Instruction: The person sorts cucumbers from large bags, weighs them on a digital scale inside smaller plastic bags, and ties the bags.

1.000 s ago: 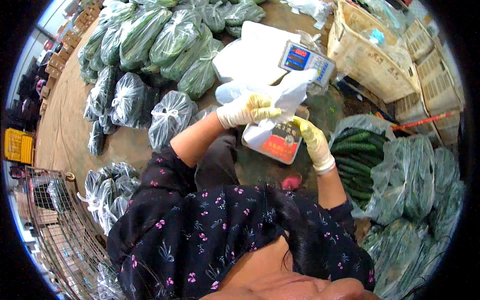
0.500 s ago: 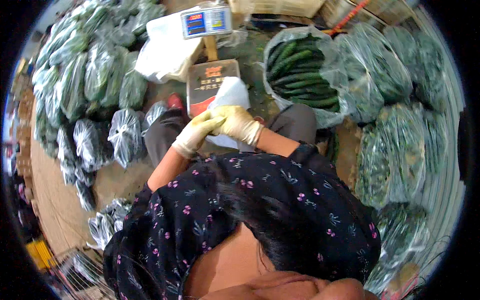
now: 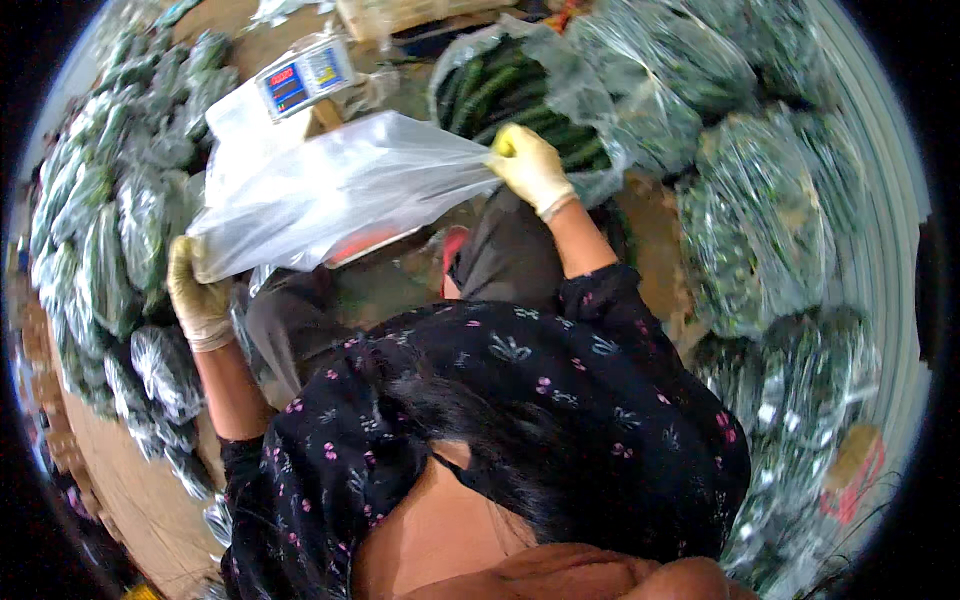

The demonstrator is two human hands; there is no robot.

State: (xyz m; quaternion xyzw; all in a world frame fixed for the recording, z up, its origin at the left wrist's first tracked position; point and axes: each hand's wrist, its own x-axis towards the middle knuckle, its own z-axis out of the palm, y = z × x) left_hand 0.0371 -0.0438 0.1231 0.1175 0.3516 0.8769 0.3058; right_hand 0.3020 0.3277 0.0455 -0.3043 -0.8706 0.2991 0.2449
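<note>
Stretched wide between my two gloved hands is a clear plastic bag (image 3: 340, 185). My left hand (image 3: 198, 285) is closed on its left end, and my right hand (image 3: 530, 170) pinches the right end. The bag hangs in front of the digital scale, whose display head (image 3: 305, 77) shows above it. Most of the scale's platform (image 3: 375, 243) is hidden behind the plastic; only a reddish part of its near edge shows. Just beyond my right hand lies an opened bag of dark green cucumbers (image 3: 490, 90).
Filled clear bags of green vegetables (image 3: 105, 230) are heaped on the left. More full bags (image 3: 760, 220) line the right side along a ribbed wall (image 3: 880, 250). A pale crate (image 3: 425, 15) stands at the far side. White plastic (image 3: 235, 130) lies left of the scale.
My hands were together over the scale with bunched white plastic. They have moved far apart, and the bag is now spread between them. The view has turned somewhat to the right.
</note>
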